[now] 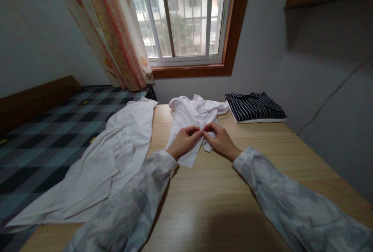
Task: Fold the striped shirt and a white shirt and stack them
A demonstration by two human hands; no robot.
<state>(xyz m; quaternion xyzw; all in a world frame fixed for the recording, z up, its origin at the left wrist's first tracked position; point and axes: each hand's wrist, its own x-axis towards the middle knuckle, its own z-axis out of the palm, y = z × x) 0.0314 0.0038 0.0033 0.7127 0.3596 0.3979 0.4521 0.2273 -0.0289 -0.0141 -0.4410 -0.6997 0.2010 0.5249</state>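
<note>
One camera, worn on the person's head, is looking forward and down across the table from its near side, with the left sleeve and the right sleeve filling much of the near left and near right. It is sitting close enough that the left hand and the right hand are showing clearly around the middle of the view. Its wide frame is also taking in the bed on the left, the wall on the right and the window on the far side.
</note>
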